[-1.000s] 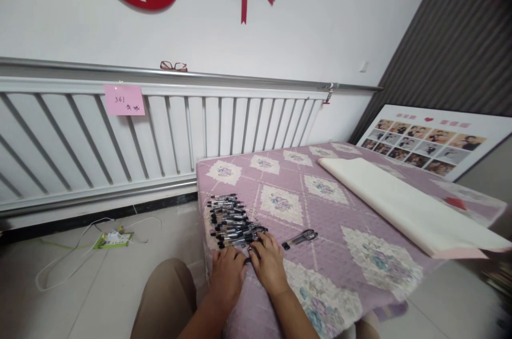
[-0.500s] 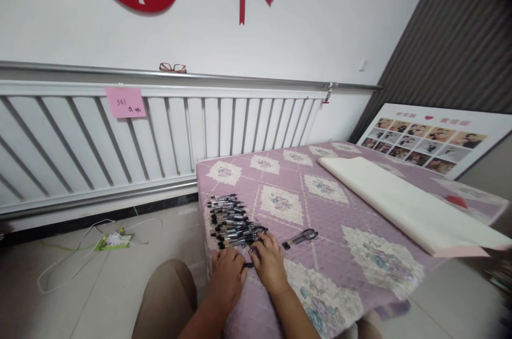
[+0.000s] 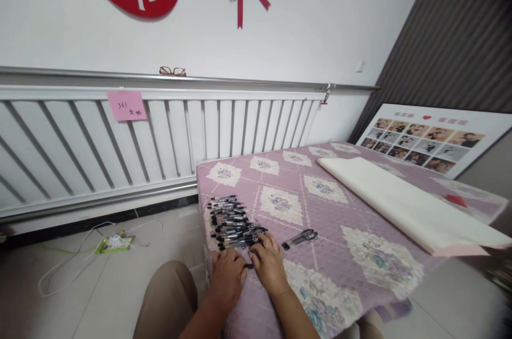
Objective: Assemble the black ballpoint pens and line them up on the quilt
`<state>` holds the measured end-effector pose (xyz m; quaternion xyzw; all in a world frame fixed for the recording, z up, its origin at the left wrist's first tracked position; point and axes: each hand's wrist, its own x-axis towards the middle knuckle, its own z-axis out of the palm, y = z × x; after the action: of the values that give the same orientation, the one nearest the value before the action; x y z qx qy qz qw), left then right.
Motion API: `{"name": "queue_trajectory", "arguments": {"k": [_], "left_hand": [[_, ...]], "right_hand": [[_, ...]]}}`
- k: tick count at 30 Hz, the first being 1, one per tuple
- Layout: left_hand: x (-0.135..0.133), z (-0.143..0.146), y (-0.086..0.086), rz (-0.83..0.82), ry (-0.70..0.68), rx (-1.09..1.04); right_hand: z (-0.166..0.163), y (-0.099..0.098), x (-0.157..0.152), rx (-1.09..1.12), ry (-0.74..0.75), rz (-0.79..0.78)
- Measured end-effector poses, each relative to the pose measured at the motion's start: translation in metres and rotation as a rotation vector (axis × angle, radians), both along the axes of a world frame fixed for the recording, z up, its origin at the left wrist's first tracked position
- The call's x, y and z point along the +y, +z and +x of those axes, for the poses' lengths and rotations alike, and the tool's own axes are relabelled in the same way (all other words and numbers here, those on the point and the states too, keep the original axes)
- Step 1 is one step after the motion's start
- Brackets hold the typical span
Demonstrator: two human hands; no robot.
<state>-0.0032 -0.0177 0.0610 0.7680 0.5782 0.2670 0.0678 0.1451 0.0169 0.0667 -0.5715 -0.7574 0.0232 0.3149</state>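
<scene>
My left hand (image 3: 227,276) rests at the near left edge of the cloth-covered table, fingers curled. Close beside it, my right hand (image 3: 269,264) has its fingers bent toward the left one. A dark pen (image 3: 248,265) shows in the gap between the two hands, its ends hidden by the fingers; both hands appear closed on it. Just beyond my fingertips lies a pile of black-and-clear pens (image 3: 230,222), most of them side by side. To the right of my right hand, a small separate group of pens (image 3: 299,239) lies on the cloth.
A purple tablecloth (image 3: 316,216) with cream floral diamonds covers the table. A rolled cream sheet (image 3: 392,200) lies on its right side, near a photo board (image 3: 430,139). Behind stands a white radiator (image 3: 224,126). On the floor at left are a power strip (image 3: 116,243) and cables.
The camera view has tilted very slightly upward. Both hands and the pens stay in almost the same places.
</scene>
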Motion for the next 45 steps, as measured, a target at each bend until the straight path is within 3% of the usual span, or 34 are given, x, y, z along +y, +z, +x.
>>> {"name": "queue_trajectory", "arguments": {"k": [4, 10, 16, 23, 34, 45], "left_hand": [[0.000, 0.000, -0.002, -0.001, 0.007, -0.014], [0.000, -0.001, -0.006, 0.008, 0.045, 0.005], [0.001, -0.002, -0.009, 0.011, 0.040, -0.004], [0.000, -0.003, -0.008, -0.007, 0.043, -0.020], [-0.001, -0.002, -0.001, 0.007, 0.034, 0.008], [-0.003, -0.003, 0.000, 0.005, 0.001, -0.001]], "right_hand": [[0.011, -0.008, 0.002, 0.230, -0.058, 0.123], [0.023, -0.021, -0.003, 0.556, -0.183, -0.018], [0.020, -0.015, -0.014, 0.532, -0.059, -0.023], [0.021, -0.011, -0.025, 0.671, -0.044, -0.171], [0.020, -0.001, -0.029, 0.727, 0.058, -0.252], [0.019, 0.003, -0.031, 0.612, 0.106, -0.273]]}}
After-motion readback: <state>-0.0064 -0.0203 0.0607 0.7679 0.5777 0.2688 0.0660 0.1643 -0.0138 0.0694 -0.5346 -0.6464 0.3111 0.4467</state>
